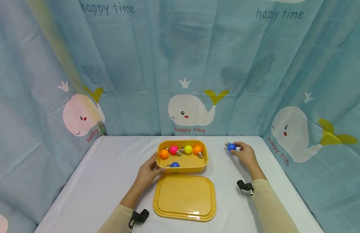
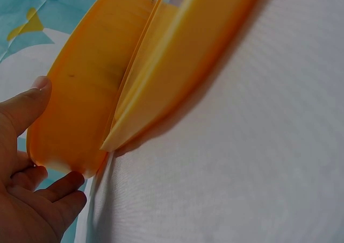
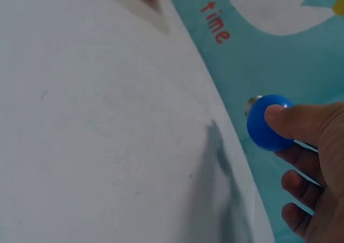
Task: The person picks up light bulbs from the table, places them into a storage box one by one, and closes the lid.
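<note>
A yellow plastic box (image 1: pixel 185 170) stands at the middle of the table with several colored light bulbs inside. They include an orange bulb (image 1: pixel 164 154), a pink bulb (image 1: pixel 173 149), a yellow bulb (image 1: pixel 188 149), a second orange bulb (image 1: pixel 198 149) and a blue bulb (image 1: pixel 175 164), partly hidden by the front wall. My left hand (image 1: pixel 147 173) holds the box at its front left corner, thumb on the front wall, fingers along the left end. To the right of the box, my right hand (image 1: pixel 245 156) pinches another blue bulb (image 3: pixel 263 133) by its globe, the metal base pointing away.
A yellow lid (image 1: pixel 184 197) lies flat on the white tablecloth (image 1: pixel 95 184), just in front of the box. Blue curtains (image 1: pixel 185 71) printed with whales surround the table at the back and sides. Each wrist carries a small black camera (image 1: pixel 140 216).
</note>
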A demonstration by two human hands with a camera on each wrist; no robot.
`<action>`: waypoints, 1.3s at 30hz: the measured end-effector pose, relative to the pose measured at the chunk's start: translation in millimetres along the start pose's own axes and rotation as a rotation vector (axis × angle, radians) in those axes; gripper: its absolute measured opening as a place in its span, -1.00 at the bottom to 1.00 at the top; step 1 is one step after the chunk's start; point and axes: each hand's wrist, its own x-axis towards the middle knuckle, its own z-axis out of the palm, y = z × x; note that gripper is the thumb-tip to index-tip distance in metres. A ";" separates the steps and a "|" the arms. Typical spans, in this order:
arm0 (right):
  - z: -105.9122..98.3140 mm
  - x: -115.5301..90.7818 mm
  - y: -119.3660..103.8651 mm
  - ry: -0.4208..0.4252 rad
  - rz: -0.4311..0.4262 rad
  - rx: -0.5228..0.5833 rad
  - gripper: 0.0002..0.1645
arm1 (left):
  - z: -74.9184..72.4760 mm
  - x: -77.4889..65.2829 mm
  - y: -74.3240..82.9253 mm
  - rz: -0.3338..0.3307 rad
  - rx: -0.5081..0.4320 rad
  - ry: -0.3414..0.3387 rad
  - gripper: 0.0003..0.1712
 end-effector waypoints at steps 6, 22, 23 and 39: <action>-2.0 -0.8 -13.4 0.025 -0.082 -0.003 -0.39 | 0.4 0.1 0.9 -0.008 0.002 -0.002 0.19; 2.5 -2.8 -66.7 -0.042 -0.154 0.010 -0.38 | -0.1 0.6 1.0 -0.003 0.000 -0.001 0.16; 3.6 -2.8 -70.1 -0.051 -0.156 0.009 -0.39 | -0.2 0.9 0.6 -0.002 0.000 -0.002 0.16; 22.7 -4.6 -122.9 -0.229 -0.246 -0.011 -0.47 | 1.2 0.3 1.0 0.006 -0.001 0.008 0.13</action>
